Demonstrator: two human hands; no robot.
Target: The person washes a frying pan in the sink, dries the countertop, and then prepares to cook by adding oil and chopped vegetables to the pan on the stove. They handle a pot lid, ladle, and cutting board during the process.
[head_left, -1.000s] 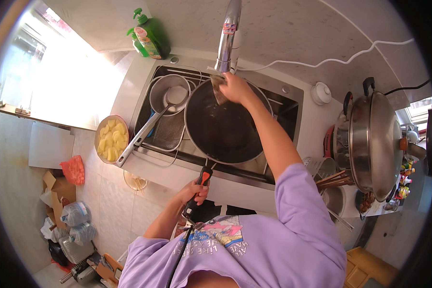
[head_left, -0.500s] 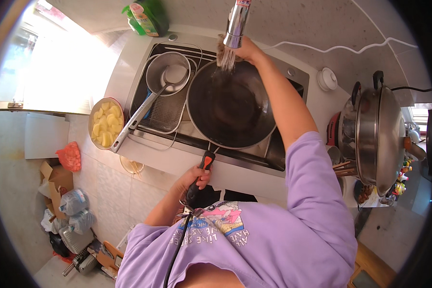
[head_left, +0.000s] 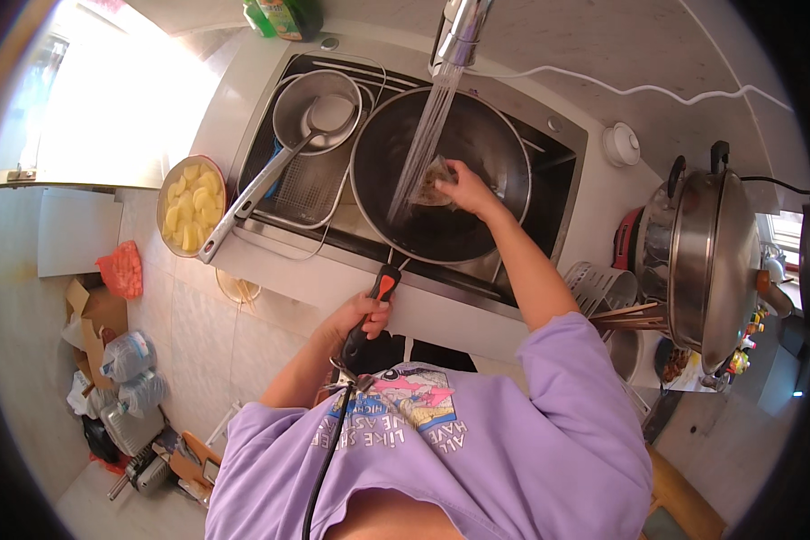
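Observation:
My left hand (head_left: 364, 317) is closed around the black and red handle of a dark wok (head_left: 382, 175), which lies over the sink (head_left: 558, 202). Inside the wok, my right hand (head_left: 468, 190) grips a brownish, rough-looking scrubbing cloth (head_left: 433, 184) near the middle of the pan. A chrome faucet (head_left: 463, 36) pours a spray of water (head_left: 425, 135) into the wok, just left of that hand. Beside the wok, a saucepan (head_left: 288, 112) with a ladle (head_left: 274, 178) in it sits on a wire basket (head_left: 306, 193).
A bowl of peeled, cut potatoes (head_left: 192, 207) stands at the counter's left edge. Green bottles (head_left: 288, 18) are at the back left. To the right are a white lidded jar (head_left: 621, 144), a perforated holder with chopsticks (head_left: 634, 317) and a large lidded steamer (head_left: 693, 256).
My right hand has come from the wok's far rim down into its middle with the cloth. The water now lands nearer to me inside the wok. My left hand keeps its grip.

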